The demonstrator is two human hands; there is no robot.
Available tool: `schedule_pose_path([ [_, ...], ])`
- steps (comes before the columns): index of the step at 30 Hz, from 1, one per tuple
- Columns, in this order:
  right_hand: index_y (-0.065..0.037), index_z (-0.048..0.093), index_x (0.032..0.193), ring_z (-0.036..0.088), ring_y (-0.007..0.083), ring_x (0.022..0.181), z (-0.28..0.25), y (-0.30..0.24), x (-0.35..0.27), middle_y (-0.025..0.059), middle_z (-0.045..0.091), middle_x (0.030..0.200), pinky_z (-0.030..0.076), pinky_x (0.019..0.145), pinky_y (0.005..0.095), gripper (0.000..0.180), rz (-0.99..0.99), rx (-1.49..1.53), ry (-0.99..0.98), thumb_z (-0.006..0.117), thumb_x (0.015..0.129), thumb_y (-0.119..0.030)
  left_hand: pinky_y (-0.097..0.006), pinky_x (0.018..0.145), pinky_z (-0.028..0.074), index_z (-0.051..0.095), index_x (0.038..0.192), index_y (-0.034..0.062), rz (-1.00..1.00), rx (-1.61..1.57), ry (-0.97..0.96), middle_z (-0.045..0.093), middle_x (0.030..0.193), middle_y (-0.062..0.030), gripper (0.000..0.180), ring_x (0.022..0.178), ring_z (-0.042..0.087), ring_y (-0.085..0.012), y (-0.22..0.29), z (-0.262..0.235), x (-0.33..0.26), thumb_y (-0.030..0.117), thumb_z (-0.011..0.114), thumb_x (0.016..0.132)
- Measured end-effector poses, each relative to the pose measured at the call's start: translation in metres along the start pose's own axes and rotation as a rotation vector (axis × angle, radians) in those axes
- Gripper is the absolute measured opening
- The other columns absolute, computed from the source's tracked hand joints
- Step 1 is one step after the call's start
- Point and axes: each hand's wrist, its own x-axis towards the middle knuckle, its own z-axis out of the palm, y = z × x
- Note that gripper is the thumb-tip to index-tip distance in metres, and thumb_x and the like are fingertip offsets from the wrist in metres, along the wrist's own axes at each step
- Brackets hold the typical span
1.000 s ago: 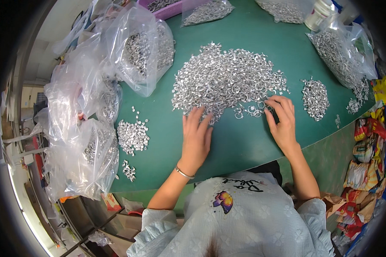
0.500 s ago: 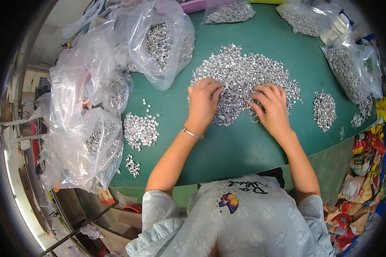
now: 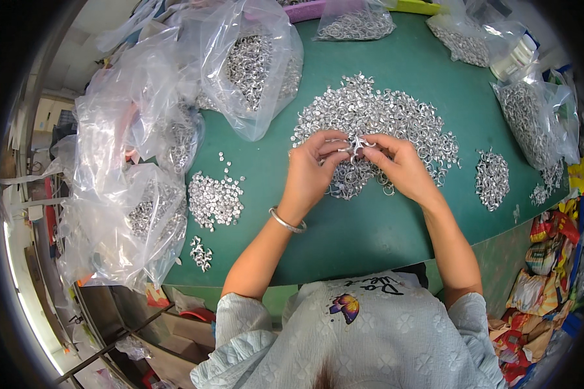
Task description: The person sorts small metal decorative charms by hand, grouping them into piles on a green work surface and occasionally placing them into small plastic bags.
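Two hands meet above the green table [image 3: 383, 227]: the left hand [image 3: 310, 170] and right hand [image 3: 402, 167] each pinch a small cluster of silver metal rings [image 3: 355, 146] between fingertips, lifted clear for handling. Just beyond spreads the big loose heap of silver rings [image 3: 376, 117]; farther off, clear plastic bags of rings [image 3: 253, 65].
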Motion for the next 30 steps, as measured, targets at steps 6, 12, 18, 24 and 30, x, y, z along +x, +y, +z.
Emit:
schedule_pose_path([
  [6,0.003,0.064,0.106,0.062,0.0118,0.074,-0.003,-0.002,-0.012,0.0075,0.069,0.086,0.048,0.063,0.0247,0.021,0.121,0.353,-0.041,0.055,0.096,-0.014,-0.024,0.079,0.053,0.06,0.11,-0.0074,0.037,0.0,0.003,0.068,0.099,-0.0113,0.024,0.093,0.066,-0.0157,-0.002,0.007,-0.011,-0.007,0.061,0.087],
  [12,0.002,0.064,0.103,0.063,0.0129,0.076,-0.017,0.002,-0.042,0.0099,0.069,0.086,0.048,0.065,0.0244,0.022,0.157,0.562,-0.024,0.054,0.097,-0.017,-0.025,0.073,0.053,0.061,0.108,-0.0078,-0.085,-0.186,-0.171,0.069,0.094,-0.0104,0.02,0.087,0.068,-0.0157,0.004,0.021,-0.015,0.001,0.058,0.091],
  [18,0.002,0.062,0.099,0.064,0.0145,0.075,-0.05,-0.003,-0.08,0.0122,0.07,0.089,0.049,0.064,0.0242,0.018,0.204,0.668,0.121,0.054,0.096,-0.014,-0.026,0.075,0.051,0.055,0.119,-0.0061,-0.083,-0.185,-0.305,0.067,0.105,-0.0118,0.027,0.093,0.067,-0.0173,0.021,0.056,-0.009,0.003,0.052,0.094],
  [24,-0.001,0.061,0.1,0.066,0.0158,0.074,-0.14,0.02,-0.141,0.0155,0.07,0.094,0.05,0.064,0.0247,0.013,0.061,0.555,0.645,0.056,0.094,-0.012,-0.03,0.094,0.048,0.051,0.126,-0.0053,0.028,-0.062,-0.221,0.059,0.123,-0.0149,0.036,0.112,0.06,-0.0223,0.015,0.066,-0.016,-0.008,0.052,0.09],
  [30,-0.002,0.067,0.094,0.055,0.0062,0.07,-0.308,0.106,-0.211,0.0019,0.068,0.082,0.039,0.059,0.0219,0.017,0.057,0.046,1.432,0.062,0.09,-0.017,-0.029,0.089,0.049,0.054,0.12,-0.0056,0.065,0.024,0.059,0.062,0.116,-0.0143,0.031,0.104,0.062,-0.0195,0.012,0.037,-0.034,-0.006,0.055,0.089],
])
